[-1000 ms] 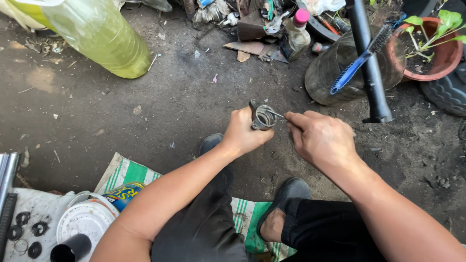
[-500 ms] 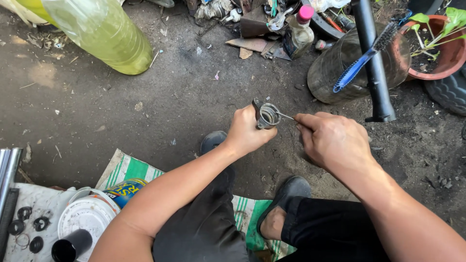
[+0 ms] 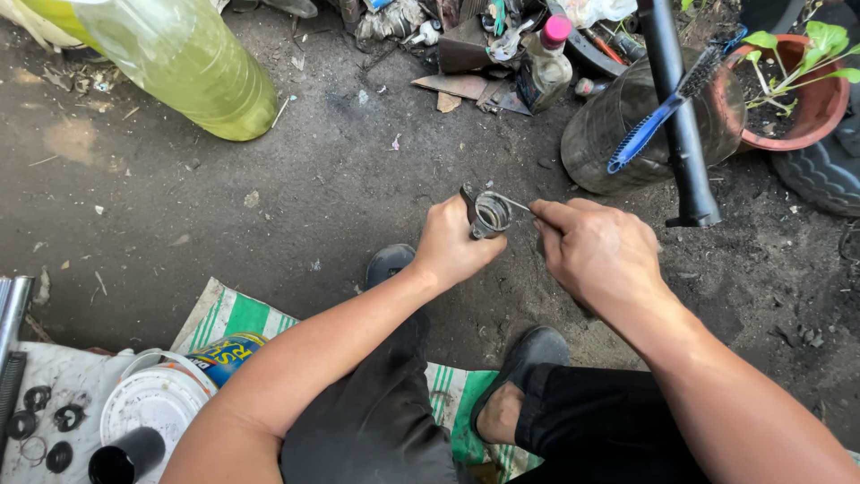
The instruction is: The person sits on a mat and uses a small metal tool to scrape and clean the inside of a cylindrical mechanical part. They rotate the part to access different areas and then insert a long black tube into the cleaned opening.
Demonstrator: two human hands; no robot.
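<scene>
Head view: oil-stained dirt ground (image 3: pixel 358 197)

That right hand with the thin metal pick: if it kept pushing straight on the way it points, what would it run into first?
The right hand aims its thin pick leftward at the small metal cylinder part gripped in the left hand. It would likely meet that part's open mouth first, though the depth is hard to judge.
</scene>
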